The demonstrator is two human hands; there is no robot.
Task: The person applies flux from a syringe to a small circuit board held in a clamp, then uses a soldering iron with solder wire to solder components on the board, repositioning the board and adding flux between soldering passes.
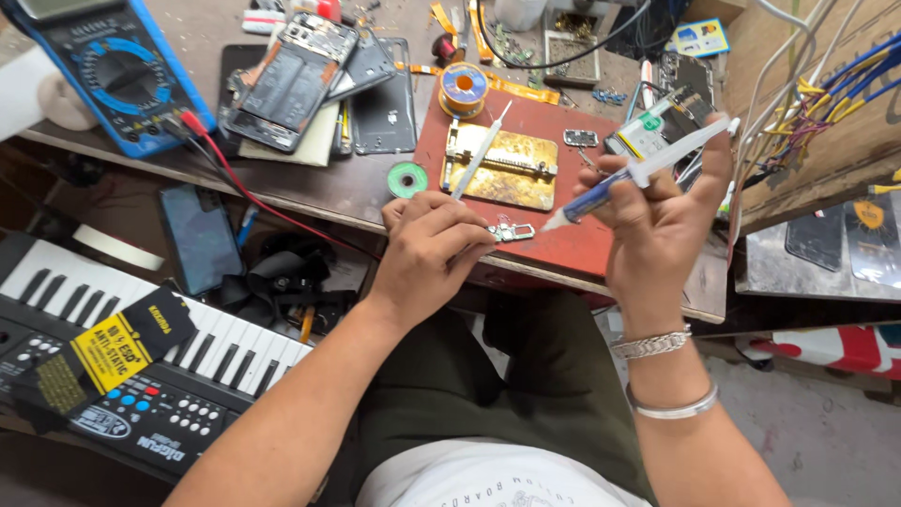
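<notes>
Far left there's a black electronic keyboard [141, 366] with white keys sitting low beside the desk, and a chunky blue multimeter [117, 70] up on the worn wooden bench [310, 188], red lead trailing off it. Next over, a pile of opened-up phones [300, 80], dark glass and bare boards.

Middle of the frame is a red mat [572, 239] with a brass-coloured metal board holder [502, 167], a spool of solder [464, 88] and a small green roll of wire [407, 179] just beside it. The left hand [432, 253] has its fingers curled in tight, pinching a tiny metal part [510, 231] right at the fingertips, over the front edge of the mat.

The right hand [657, 225] grips a syringe [638, 172], a clear plastic tube with bluish stuff inside; fingers wrapped round the barrel, thumb up by the plunger, nozzle pointing down-left and close to the part. Silver bracelets on that wrist.

Far right, a bundle of coloured wires [826, 103] hangs against a wooden panel.
</notes>
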